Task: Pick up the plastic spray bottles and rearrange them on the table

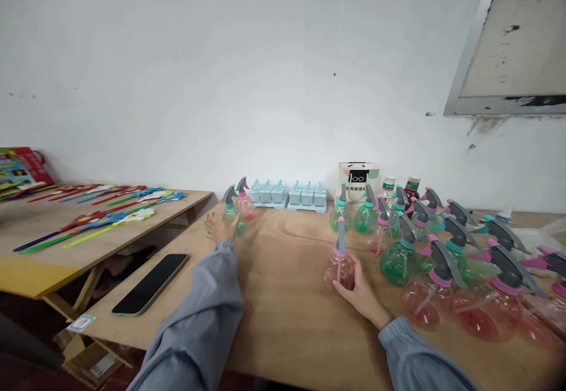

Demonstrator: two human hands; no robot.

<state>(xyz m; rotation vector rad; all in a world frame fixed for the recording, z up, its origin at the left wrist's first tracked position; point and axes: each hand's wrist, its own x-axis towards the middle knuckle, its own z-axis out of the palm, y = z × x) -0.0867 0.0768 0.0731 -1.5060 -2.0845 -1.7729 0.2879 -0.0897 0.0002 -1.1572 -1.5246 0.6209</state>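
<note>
At the table's back left, my left hand [217,227] has its fingers spread beside a green spray bottle [232,213]; whether they touch it is unclear. A pink spray bottle [246,204] stands just behind that one. My right hand [359,288] is wrapped round the lower body of another pink spray bottle [339,264], which is upright with a grey trigger head. To its right stand several more green and pink spray bottles, among them a large green one [399,261] and a large pink one [427,299].
Two light blue mould trays [267,194] [308,197] and a paper bag [357,183] stand near the wall. A phone [150,285] lies at the front left. The left table [35,267] holds colourful flat strips.
</note>
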